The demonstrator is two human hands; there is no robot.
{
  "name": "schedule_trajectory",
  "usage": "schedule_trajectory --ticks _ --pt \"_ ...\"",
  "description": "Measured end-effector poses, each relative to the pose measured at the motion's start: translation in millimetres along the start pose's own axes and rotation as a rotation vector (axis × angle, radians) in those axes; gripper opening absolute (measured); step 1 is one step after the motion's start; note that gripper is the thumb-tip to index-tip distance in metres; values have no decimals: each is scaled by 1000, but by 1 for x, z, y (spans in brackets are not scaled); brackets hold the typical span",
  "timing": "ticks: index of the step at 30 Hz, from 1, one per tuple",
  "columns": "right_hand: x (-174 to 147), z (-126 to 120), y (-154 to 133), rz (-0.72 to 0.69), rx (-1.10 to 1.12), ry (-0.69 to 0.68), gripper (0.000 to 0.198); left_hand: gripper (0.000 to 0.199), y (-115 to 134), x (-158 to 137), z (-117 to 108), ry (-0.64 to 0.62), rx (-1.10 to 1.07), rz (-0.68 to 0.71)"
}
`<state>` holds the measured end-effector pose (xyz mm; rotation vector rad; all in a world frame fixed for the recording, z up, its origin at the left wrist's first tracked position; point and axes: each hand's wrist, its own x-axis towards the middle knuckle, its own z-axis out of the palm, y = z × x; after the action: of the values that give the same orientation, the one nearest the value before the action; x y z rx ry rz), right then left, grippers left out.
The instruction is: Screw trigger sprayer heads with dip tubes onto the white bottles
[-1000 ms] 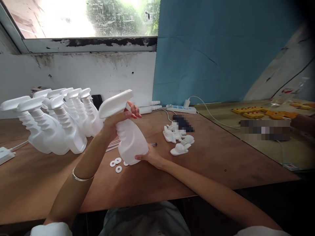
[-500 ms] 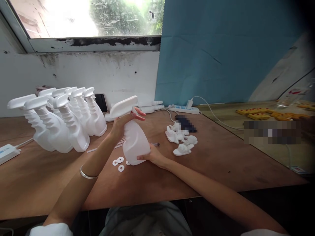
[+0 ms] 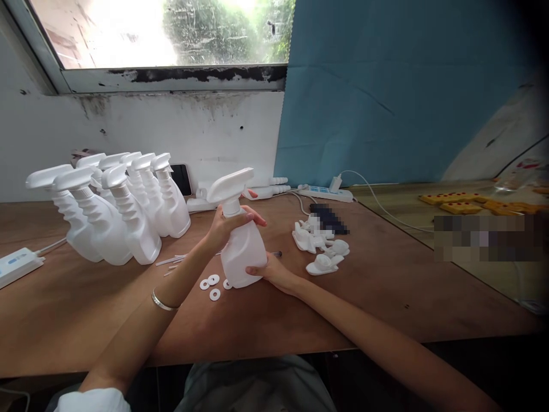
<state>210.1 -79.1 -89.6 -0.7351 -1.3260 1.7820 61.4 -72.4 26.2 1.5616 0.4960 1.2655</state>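
A white spray bottle (image 3: 243, 257) with its trigger head on is held a little tilted over the wooden table. My left hand (image 3: 229, 228) wraps around its neck, just under the head. Low on the bottle's right side, my right hand (image 3: 274, 272) grips the base, thumb across the front. Several flat white ring washers (image 3: 215, 294) lie beside the base. Thin white tubes (image 3: 169, 261) rest behind my left forearm. Loose white trigger heads (image 3: 323, 264) are in a small pile to the right of my right hand.
Several white spray bottles (image 3: 139, 229) with heads stand at the left. Against the wall are a phone (image 3: 180, 179) and a power strip (image 3: 328, 193) with cables. Another power strip (image 3: 19, 266) is at the left edge. Yellow pieces (image 3: 454, 198) lie on the surface at the right.
My left hand has shifted down from the trigger head to the bottle's neck, so the collar now shows. The bottle stands slightly more upright. My right hand keeps its grip.
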Motion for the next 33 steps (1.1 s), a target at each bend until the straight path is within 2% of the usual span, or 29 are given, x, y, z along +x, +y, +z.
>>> schedule_trajectory --ticks 6,13,21,25,28,30,32,33 --pt "-2 0 -4 23 -10 -30 60 13 -1 -2 2 -16 23 0" --pt "0 -2 -1 24 -30 -31 59 14 -1 -3 4 -85 -61 33" --pt "1 -3 0 22 -38 -44 59 10 -1 -3 4 -76 -73 24" --pt "0 2 -3 18 5 15 57 16 0 8 -6 58 -78 40" --pt "-1 5 -5 12 55 76 57 17 5 18 -30 237 -43 105" --pt "-1 5 -6 18 59 85 57 17 12 22 -53 402 99 149" --pt "-1 5 -7 22 43 71 56 17 20 21 -76 553 436 213" --pt "-1 5 -7 25 33 60 55 18 25 20 -86 580 509 214"
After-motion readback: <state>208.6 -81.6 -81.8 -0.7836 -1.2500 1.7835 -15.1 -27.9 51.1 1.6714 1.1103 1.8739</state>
